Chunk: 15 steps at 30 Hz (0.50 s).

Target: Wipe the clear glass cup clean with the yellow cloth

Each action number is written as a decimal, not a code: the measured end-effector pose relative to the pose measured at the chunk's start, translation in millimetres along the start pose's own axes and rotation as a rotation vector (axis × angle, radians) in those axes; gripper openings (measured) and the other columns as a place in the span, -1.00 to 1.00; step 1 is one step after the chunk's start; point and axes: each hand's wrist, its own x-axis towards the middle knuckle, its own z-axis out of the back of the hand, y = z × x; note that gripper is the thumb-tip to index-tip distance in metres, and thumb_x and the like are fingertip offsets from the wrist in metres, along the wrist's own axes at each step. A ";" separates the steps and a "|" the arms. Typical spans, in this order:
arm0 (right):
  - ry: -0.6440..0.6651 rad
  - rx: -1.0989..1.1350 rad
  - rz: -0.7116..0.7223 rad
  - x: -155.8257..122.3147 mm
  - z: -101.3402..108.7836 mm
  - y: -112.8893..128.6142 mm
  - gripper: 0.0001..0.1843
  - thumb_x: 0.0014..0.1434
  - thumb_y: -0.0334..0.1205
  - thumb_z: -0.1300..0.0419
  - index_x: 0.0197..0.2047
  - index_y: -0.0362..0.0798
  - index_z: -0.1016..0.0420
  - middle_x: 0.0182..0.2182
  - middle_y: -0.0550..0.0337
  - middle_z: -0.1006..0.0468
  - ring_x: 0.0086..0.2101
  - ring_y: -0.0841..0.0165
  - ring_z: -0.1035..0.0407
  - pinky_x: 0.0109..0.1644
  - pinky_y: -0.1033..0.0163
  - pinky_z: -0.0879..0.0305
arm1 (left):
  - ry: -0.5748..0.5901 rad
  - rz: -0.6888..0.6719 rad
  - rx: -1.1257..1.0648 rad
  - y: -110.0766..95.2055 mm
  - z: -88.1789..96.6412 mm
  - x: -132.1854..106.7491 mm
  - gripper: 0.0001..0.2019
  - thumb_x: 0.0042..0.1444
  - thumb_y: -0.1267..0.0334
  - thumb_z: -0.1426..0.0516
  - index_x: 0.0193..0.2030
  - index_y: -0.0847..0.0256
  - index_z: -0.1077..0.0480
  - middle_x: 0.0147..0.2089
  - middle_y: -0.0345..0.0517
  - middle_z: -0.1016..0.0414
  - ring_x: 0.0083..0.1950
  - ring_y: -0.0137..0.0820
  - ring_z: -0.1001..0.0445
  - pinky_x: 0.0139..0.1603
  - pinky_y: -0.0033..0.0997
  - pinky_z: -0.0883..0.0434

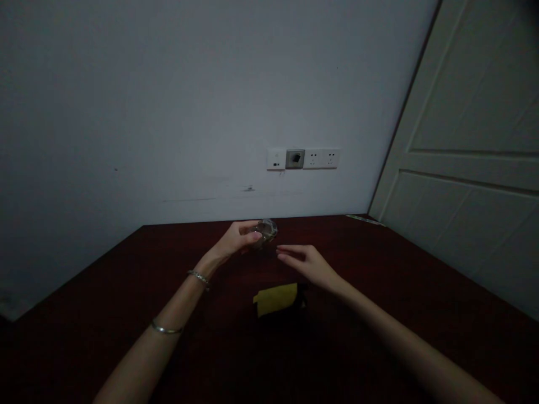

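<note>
My left hand (239, 240) is closed around a small clear, shiny object (266, 229) and holds it just above the dark red table (379, 280). I cannot make out what the object is in the dim light. My right hand (304, 262) hovers a little to the right of it, fingers stretched out toward it and holding nothing. Two bracelets sit on my left wrist and forearm. A yellow piece of cloth or paper (275, 298) lies on the table below my hands, on top of something dark (300, 306).
The table meets a pale wall at the back. A row of wall sockets (302, 159) sits above the table. A white panelled door (467, 168) stands along the right side. A thin light strip (365, 220) lies at the table's far right corner.
</note>
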 end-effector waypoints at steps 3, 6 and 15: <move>0.039 0.205 -0.003 3.5 12.0 -6.7 -0.39 0.21 0.11 -0.04 0.17 -0.14 -0.31 0.07 -0.13 -0.44 0.00 0.17 -0.42 -0.01 -0.01 -0.42 | 0.087 -0.044 0.025 -3.9 -2.1 -0.7 -0.49 -0.17 0.19 -0.29 0.00 0.25 -0.44 -0.13 0.04 -0.54 -0.18 -0.28 -0.48 -0.16 -0.30 -0.40; 0.094 0.354 0.014 2.8 12.8 -11.2 -0.27 0.11 0.18 -0.13 0.21 -0.11 -0.24 0.11 -0.16 -0.39 0.02 0.15 -0.40 -0.05 -0.01 -0.45 | 0.161 -0.058 0.141 -6.6 -6.9 -1.4 -0.30 -0.25 0.27 -0.34 0.13 0.22 -0.32 0.02 0.09 -0.48 0.03 -0.15 -0.43 0.09 -0.04 -0.29; 0.054 0.483 0.061 2.8 3.1 -12.3 -0.06 -0.29 -0.01 -0.47 0.15 -0.08 -0.26 0.11 -0.09 -0.41 0.10 0.14 -0.30 0.21 -0.03 -0.19 | 0.132 -0.209 0.505 -14.8 -25.5 -4.8 -0.04 -0.34 0.15 -0.39 0.27 0.16 -0.15 0.09 0.13 -0.42 0.09 -0.02 -0.39 0.14 0.04 -0.23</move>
